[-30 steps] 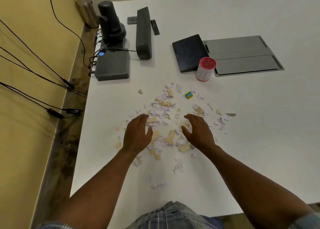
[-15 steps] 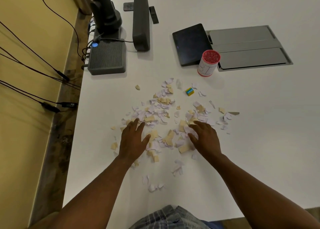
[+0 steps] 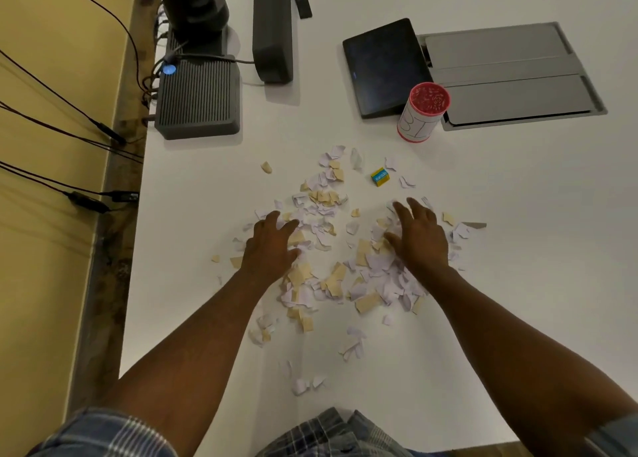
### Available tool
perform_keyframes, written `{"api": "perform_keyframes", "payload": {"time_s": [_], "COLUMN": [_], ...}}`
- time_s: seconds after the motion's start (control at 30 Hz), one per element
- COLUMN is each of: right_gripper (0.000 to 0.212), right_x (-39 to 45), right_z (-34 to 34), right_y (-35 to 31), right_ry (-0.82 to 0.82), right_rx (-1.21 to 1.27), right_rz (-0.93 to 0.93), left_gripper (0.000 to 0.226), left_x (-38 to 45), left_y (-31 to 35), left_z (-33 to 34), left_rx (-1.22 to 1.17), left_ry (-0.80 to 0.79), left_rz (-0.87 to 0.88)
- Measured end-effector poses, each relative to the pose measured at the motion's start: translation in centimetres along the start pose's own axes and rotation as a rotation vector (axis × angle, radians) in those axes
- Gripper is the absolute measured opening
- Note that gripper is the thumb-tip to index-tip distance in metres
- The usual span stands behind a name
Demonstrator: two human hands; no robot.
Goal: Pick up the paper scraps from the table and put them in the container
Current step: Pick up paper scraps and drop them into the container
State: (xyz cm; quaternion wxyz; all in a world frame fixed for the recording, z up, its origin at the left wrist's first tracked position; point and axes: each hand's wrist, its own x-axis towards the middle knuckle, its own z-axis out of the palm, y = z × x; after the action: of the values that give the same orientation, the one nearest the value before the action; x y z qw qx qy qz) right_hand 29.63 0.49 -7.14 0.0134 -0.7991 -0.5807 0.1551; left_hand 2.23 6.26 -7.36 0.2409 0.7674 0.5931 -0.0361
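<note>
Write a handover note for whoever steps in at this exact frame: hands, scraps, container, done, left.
Left hand: open, fingers spread on the left side of the paper scraps.
Right hand: open, spread on the right side, holding nothing.
Scraps lie scattered on the white table, with strays nearer the person.
Container: upright beyond the pile, beside the dark tablet.
Done: no scrap is lifted.
Left: gather, lift, drop in.

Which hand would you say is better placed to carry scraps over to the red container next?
Probably the right hand: it lies on the paper scraps on the side nearer the red container, with bare table between. The left hand is farther off.
</note>
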Motion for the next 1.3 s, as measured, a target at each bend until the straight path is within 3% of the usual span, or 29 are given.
{"api": "perform_keyframes", "payload": {"time_s": [0.1, 0.3, 0.43, 0.6, 0.83, 1.07, 1.3], "right_gripper": [0.065, 0.022, 0.021, 0.020, 0.012, 0.012, 0.017], "right_x": [1.5, 1.7, 0.7, 0.4, 2.3, 10.6, 18.5], "right_z": [0.1, 0.9, 1.5, 1.4, -4.2, -11.8, -14.5], "right_y": [0.0, -0.3, -0.8, -1.3, -1.0, 1.0, 2.0], "right_ry": [-0.078, -0.063, -0.036, -0.022, 0.191, 0.411, 0.536], "right_rx": [0.053, 0.054, 0.077, 0.237, 0.565, 0.658, 0.727], "right_rz": [0.032, -0.108, -0.156, -0.076, 0.040, 0.131, 0.161], "left_gripper": [0.048, 0.032, 0.022, 0.020, 0.017, 0.011, 0.008], "left_x": [0.5, 0.8, 0.6, 0.4, 0.4, 0.9, 1.1], "left_y": [0.1, 0.3, 0.7, 1.6, 1.2, 0.9, 0.7], "left_z": [0.2, 0.3, 0.1, -0.4, -0.6, -0.3, -0.1], "left_rx": [-0.053, -0.111, -0.201, -0.321, -0.440, -0.415, -0.391], "left_ry": [-0.014, 0.036, 0.084, 0.162, 0.203, 0.211, 0.206], "left_rz": [-0.016, 0.035, 0.024, -0.010, -0.075, -0.048, -0.018]}}
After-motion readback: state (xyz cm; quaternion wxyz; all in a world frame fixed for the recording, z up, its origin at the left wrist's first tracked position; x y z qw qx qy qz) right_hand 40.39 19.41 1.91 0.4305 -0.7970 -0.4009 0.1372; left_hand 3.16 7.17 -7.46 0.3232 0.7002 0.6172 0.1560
